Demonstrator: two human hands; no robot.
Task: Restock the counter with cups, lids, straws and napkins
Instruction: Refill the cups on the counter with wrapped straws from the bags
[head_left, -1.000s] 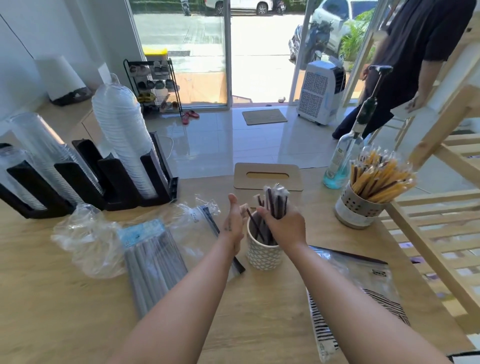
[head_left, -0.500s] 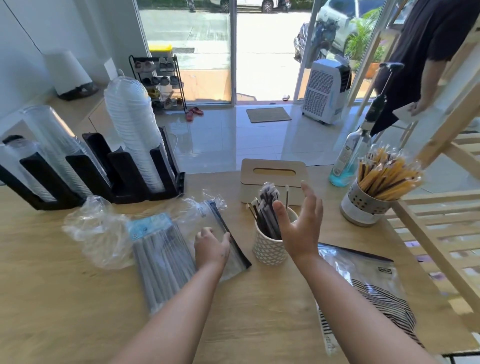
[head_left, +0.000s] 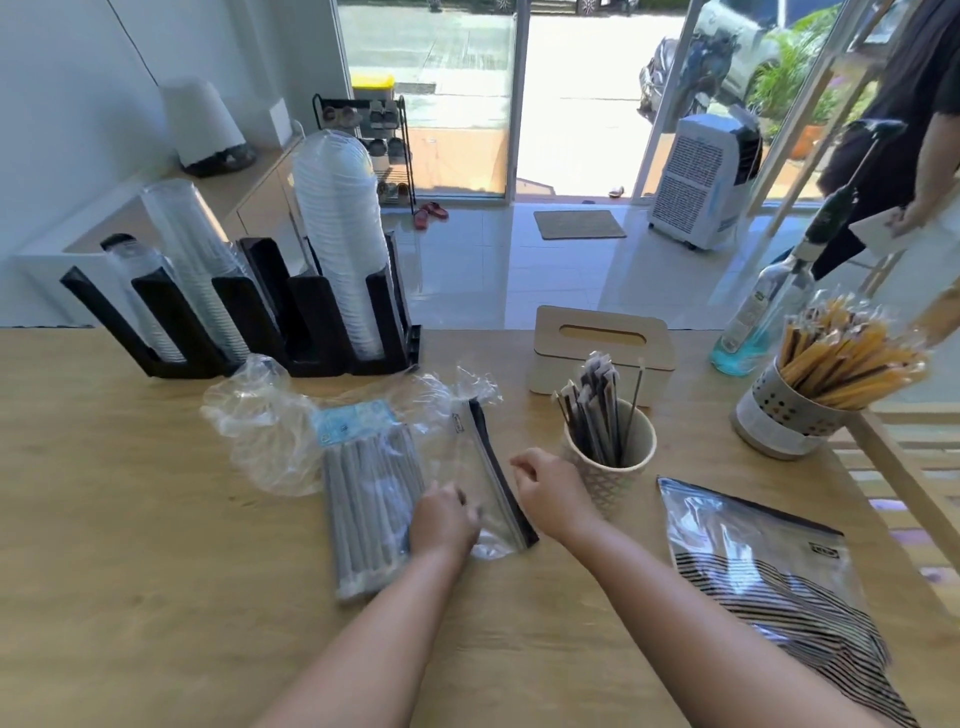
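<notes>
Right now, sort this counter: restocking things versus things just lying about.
Job: grey straw pack, zip bag, cup of wrapped straws, yellow straws, lid stack, clear cups, napkin box.
Lying about: crumpled wrap, blue-liquid bottle, striped bag.

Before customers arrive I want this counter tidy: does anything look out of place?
Yes: a crumpled clear plastic wrapper lies loose on the wooden counter before the black cup rack, and a clear black-zippered bag lies near it. Nothing looks spilled or toppled.

Bright daylight floods through the glass doors (head_left: 571, 93), glaring off the floor tiles (head_left: 493, 270); wide-angle edges bow, hands slightly blurred.
</notes>
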